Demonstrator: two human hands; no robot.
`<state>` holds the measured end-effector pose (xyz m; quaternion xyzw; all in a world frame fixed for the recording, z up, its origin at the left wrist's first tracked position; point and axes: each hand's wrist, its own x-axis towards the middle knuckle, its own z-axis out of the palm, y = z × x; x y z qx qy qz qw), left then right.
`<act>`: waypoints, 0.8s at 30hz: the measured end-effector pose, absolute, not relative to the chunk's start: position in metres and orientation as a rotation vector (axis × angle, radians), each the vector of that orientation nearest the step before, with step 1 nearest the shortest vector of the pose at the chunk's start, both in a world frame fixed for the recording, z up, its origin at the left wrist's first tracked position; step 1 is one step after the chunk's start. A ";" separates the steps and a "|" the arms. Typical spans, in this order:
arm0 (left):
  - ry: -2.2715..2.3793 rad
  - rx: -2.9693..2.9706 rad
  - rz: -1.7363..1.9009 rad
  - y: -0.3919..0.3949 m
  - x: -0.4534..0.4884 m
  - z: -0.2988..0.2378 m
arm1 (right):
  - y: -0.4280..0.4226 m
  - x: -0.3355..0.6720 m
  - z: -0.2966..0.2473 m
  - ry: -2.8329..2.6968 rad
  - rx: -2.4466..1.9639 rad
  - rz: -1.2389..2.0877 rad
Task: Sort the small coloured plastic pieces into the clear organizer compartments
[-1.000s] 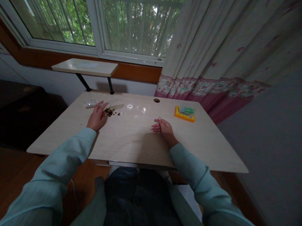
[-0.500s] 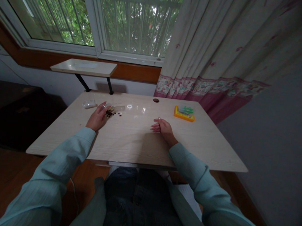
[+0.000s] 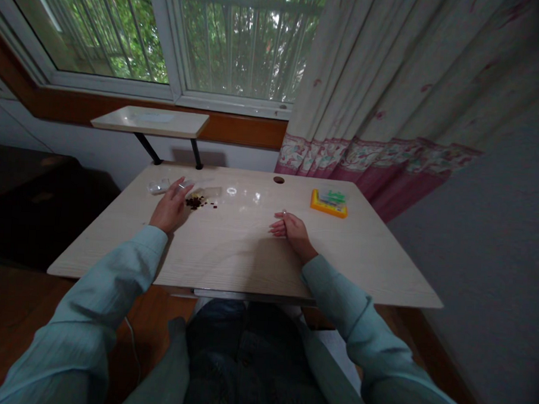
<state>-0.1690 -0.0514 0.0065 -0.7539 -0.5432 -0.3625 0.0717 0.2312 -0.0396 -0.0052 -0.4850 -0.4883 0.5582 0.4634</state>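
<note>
My left hand (image 3: pixel 170 206) is at the left of the desk, with a piece of clear plastic (image 3: pixel 193 182) between its parted-looking fingers, perhaps a small bag. Just right of it lies a loose pile of small dark brown pieces (image 3: pixel 195 203), a few of them scattered apart. Behind the pile is another clear piece, possibly a packet (image 3: pixel 213 192). A clear container with pale contents (image 3: pixel 157 187) rests left of my fingers. Nearer the middle, my right hand (image 3: pixel 290 227) has thumb and forefinger pinched together; what they hold is too small to make out.
A yellow-orange box with green items (image 3: pixel 329 204) stands at the right of the pale desk (image 3: pixel 231 254). A raised shelf (image 3: pixel 152 120) on black legs overhangs the back left. Near the rear edge is a round cable hole (image 3: pixel 279 180). The curtain (image 3: pixel 365 152) hangs behind.
My left hand has drawn slightly left and back from the dark pile, and the clear plastic at its fingers has shifted with it. My right hand stays in place.
</note>
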 end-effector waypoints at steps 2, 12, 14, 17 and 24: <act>-1.639 -2.261 -1.120 -0.050 -0.170 0.007 | -0.039 0.231 -0.005 -1.196 -1.193 1.372; -1.738 -2.070 -1.770 -0.047 -0.176 0.005 | -0.036 0.232 -0.009 -1.193 -1.181 1.380; -1.806 -1.927 -1.897 -0.047 -0.182 0.003 | -0.037 0.233 -0.009 -1.200 -1.166 1.378; -1.881 -1.702 -2.036 -0.050 -0.197 -0.006 | -0.037 0.232 -0.008 -1.194 -1.182 1.375; -2.027 -1.405 -1.913 -0.071 -0.246 -0.041 | -0.038 0.234 -0.007 -1.198 -1.191 1.374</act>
